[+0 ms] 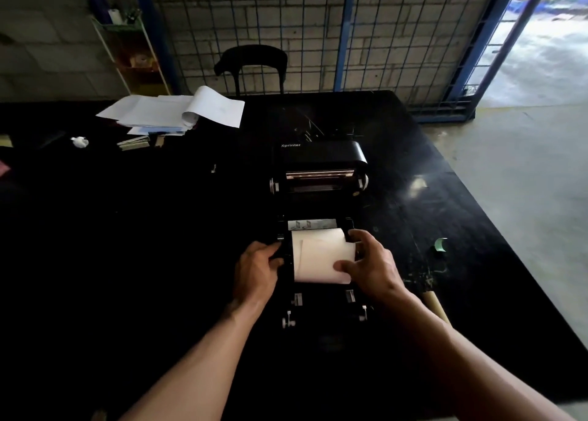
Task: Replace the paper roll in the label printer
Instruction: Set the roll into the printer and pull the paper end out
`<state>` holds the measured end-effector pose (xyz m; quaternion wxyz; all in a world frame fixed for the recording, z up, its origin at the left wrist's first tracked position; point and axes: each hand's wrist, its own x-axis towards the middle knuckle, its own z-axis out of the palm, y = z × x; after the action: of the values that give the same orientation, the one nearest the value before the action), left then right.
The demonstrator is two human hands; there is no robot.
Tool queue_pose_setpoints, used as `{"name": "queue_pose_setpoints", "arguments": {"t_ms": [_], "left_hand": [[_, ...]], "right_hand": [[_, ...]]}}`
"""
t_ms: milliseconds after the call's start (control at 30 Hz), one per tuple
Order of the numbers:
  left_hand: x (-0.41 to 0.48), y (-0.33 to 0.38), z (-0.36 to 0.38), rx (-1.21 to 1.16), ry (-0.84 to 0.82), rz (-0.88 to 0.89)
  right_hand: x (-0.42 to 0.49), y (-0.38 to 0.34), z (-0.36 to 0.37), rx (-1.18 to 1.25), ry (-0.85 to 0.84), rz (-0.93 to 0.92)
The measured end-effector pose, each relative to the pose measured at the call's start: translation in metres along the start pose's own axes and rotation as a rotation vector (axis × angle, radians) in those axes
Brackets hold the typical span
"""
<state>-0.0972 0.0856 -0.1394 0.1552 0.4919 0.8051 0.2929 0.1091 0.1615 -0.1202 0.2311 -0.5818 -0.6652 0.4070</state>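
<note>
One white paper roll (319, 255) is lying in the open label printer (319, 178), long axis running left to right. The left hand (257, 271) is gripping the bay's left edge; the right hand (369, 266) is pinching the roll's right end.

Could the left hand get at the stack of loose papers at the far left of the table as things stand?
Probably yes. The left hand rests on the open printer beside the paper roll, holding nothing loose, and bare table lies between it and the papers, though it looks like a long stretch.
</note>
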Motion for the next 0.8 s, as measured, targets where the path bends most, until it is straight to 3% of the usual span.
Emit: {"name": "queue_pose_setpoints", "arguments": {"t_ms": [200, 533, 800], "left_hand": [[0.006, -0.002, 0.000, 0.177, -0.104, 0.150], [-0.015, 0.013, 0.015, 0.239, 0.081, 0.080], [-0.034, 0.018, 0.022, -0.079, 0.061, -0.040]], "right_hand": [[0.001, -0.001, -0.002, -0.061, -0.036, 0.002], [-0.005, -0.001, -0.002, -0.079, -0.022, 0.095], [-0.007, 0.005, 0.001, 0.050, -0.059, 0.068]]}}
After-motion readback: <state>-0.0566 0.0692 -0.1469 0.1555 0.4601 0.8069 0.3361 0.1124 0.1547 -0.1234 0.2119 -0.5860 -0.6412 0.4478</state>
